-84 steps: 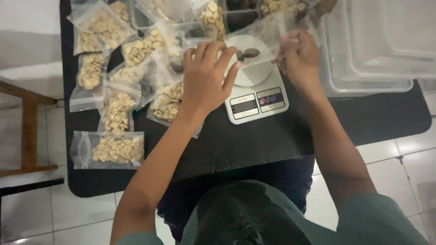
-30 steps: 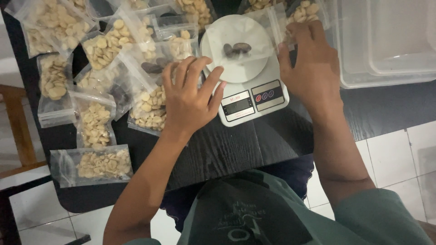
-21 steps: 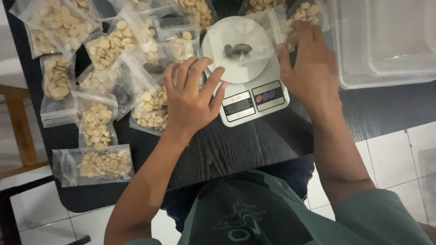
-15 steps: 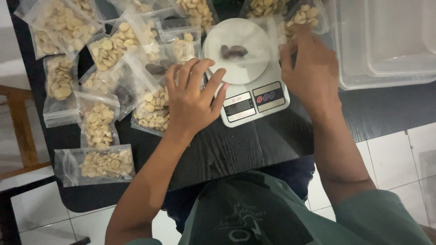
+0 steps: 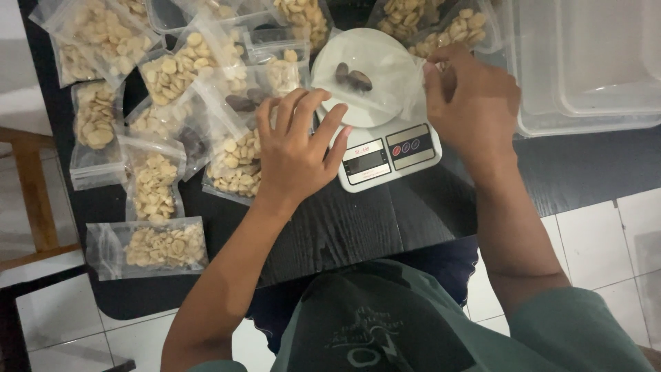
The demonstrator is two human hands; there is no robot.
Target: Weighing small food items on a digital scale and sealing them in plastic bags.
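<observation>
Clear bag (image 5: 375, 83) sits on the scale (image 5: 382, 127).
Right hand (image 5: 475, 103) pinches its edge; left hand (image 5: 296, 155) rests open, fingers spread, beside the pan.

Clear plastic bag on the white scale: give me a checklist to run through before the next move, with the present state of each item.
1. Clear plastic bag lies on the round pan of the white digital kitchen scale: ok.
2. Dark brown pieces sit inside the bag over the pan: ok.
3. Right hand has a grip on the bag's right edge: ok.
4. Left hand is off the pan: not ok, its fingertips rest on the pan's rim.
5. Scale display unobstructed: ok.
6. Bag mouth open: cannot tell.
</observation>
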